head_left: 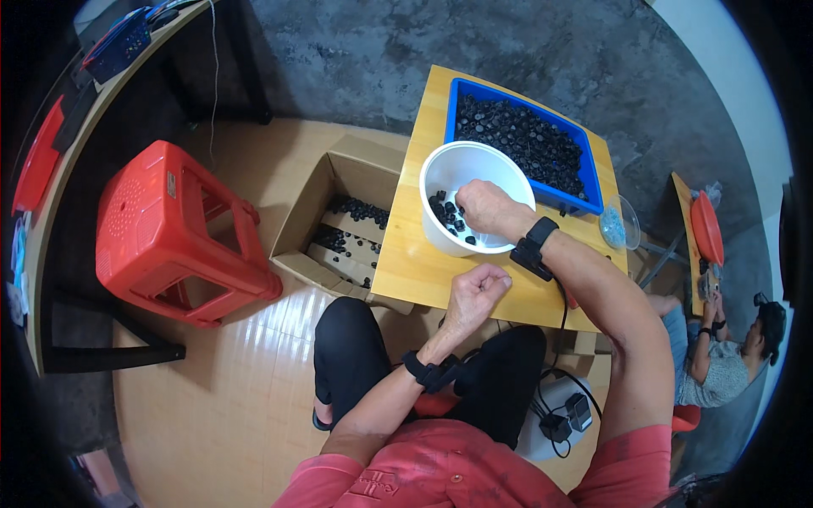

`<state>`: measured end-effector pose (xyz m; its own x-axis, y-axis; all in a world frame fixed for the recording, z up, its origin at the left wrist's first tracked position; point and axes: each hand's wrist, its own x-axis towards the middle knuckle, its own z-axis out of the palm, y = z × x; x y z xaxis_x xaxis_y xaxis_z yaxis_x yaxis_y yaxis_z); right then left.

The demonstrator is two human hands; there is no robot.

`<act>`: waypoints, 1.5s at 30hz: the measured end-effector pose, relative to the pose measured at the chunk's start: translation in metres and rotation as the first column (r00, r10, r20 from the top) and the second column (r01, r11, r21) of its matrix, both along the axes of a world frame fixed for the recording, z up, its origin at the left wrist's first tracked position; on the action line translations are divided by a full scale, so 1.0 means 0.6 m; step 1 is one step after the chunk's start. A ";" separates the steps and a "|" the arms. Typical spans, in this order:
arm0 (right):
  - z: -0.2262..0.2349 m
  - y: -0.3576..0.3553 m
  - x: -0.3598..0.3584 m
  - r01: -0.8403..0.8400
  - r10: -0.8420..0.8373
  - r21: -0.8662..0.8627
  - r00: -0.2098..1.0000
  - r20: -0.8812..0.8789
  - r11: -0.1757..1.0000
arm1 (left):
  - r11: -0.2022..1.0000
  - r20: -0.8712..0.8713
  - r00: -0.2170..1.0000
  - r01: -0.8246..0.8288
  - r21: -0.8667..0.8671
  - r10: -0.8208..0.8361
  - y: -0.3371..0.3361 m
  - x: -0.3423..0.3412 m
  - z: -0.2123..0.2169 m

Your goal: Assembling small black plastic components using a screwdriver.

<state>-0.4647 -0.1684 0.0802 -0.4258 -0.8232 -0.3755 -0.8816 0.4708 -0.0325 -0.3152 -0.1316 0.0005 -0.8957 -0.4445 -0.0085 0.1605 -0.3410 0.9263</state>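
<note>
A white bucket [434, 173] stands on the wooden table, with several small black caps [447, 212] at its bottom. My right hand [489, 206] reaches inside it, fingers curled down beside the caps; whatever they grip is hidden. Nearer to me, by the table's front edge, my left hand [477, 295] is closed in a pinch, and I cannot make out what is between thumb and fingers. Behind the bucket, a blue tray [593, 188] is heaped with many more black parts.
The wooden table [406, 254] fills the middle. A clear bowl with bluish bits [625, 222] sits at its right edge. Left of the table, a cardboard box [296, 203] holds scattered black parts; farther left is a red stool [140, 203]. Another person [720, 364] works at the right.
</note>
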 end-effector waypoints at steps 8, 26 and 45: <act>0.057 0.047 -0.013 0.026 -0.012 -0.317 0.999 0.044 0.948 | 1.000 -0.026 1.000 0.013 0.021 -0.012 0.003 -0.003 0.004; 0.113 0.230 0.167 0.130 0.012 -0.935 0.990 0.142 0.329 | 0.999 -0.033 0.999 -0.003 -0.046 0.002 0.001 -0.004 -0.009; 0.033 0.279 0.173 0.908 0.511 -0.418 0.376 0.773 -0.035 | 0.996 0.073 0.997 0.004 -0.089 0.003 0.012 -0.004 0.002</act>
<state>-0.3609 -0.0011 0.1000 -0.8370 -0.5114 0.1944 0.1022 -0.4953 -0.8627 -0.3178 -0.1246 0.0018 -0.8944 -0.4460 -0.0341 0.0911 -0.2563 0.9623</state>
